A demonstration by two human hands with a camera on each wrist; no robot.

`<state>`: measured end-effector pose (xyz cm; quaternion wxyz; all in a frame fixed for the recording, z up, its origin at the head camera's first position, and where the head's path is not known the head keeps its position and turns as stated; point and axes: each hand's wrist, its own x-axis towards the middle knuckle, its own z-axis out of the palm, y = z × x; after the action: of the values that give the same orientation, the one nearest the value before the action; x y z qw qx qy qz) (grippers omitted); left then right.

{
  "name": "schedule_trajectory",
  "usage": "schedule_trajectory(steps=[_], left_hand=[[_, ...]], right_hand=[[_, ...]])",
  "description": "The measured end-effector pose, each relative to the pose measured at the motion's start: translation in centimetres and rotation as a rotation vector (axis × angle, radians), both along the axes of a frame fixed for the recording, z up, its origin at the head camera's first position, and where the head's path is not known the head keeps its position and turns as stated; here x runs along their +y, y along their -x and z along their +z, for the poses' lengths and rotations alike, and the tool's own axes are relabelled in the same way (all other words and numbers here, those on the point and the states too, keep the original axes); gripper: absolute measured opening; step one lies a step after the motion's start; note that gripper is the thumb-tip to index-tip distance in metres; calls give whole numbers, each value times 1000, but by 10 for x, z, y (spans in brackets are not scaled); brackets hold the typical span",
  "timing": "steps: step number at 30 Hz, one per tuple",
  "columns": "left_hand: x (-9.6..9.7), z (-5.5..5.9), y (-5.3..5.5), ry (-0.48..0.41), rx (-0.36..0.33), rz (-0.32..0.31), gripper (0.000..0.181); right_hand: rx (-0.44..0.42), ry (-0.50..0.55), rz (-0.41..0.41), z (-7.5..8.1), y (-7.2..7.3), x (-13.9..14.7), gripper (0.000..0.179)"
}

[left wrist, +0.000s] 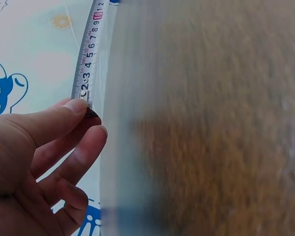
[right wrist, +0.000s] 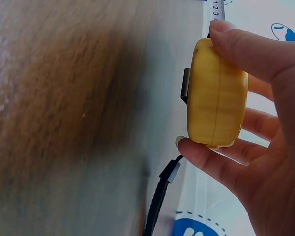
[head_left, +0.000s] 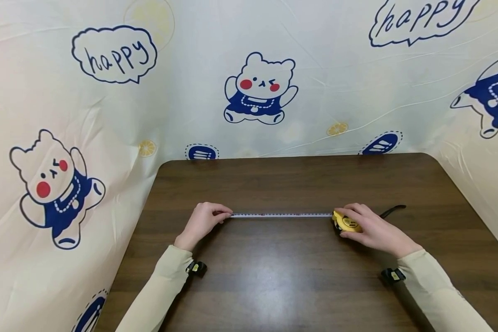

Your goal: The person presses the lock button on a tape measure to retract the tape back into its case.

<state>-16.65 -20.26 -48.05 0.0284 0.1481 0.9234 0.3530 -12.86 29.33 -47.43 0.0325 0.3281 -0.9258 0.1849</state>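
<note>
A yellow and black tape measure (head_left: 348, 223) sits in my right hand (head_left: 371, 230), which grips its case with the thumb near the blade's mouth, as the right wrist view shows. The white blade (head_left: 282, 215) runs out leftward in a straight line over the brown table. At its far end my left hand (head_left: 203, 221) pinches the tip between thumb and forefinger. Close up in the left wrist view, the blade (left wrist: 91, 51) shows its printed numbers, and the other fingers curl loosely below. A black wrist strap (right wrist: 157, 201) hangs from the yellow case (right wrist: 217, 93).
The brown wooden table (head_left: 274, 276) has rounded far corners. Behind it and at both sides hangs a pale cloth (head_left: 191, 83) printed with bears and the word happy. Small black devices, one (head_left: 197, 268) at the left cuff and another (head_left: 393, 275) at the right, sit on the wrists.
</note>
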Motion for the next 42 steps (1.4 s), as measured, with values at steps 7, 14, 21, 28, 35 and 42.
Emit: schedule_trajectory(steps=[7,14,21,28,35,42], left_hand=[[7,0,1,-3,-1,-12,9],[14,1,2,-6,-1,-33,10],[20,3,2,-7,5,-40,10],[26,1,2,-19,18,-50,9],[32,-2,2,-21,22,-55,9],[40,-1,1,-34,13,-66,9]], right_hand=[[6,0,7,1,0,-3,64],[-2,4,17,3,3,-6,65],[-3,5,27,3,5,-10,64],[24,17,57,3,8,-16,63],[25,20,68,1,8,-21,63],[23,23,81,1,8,-27,63]])
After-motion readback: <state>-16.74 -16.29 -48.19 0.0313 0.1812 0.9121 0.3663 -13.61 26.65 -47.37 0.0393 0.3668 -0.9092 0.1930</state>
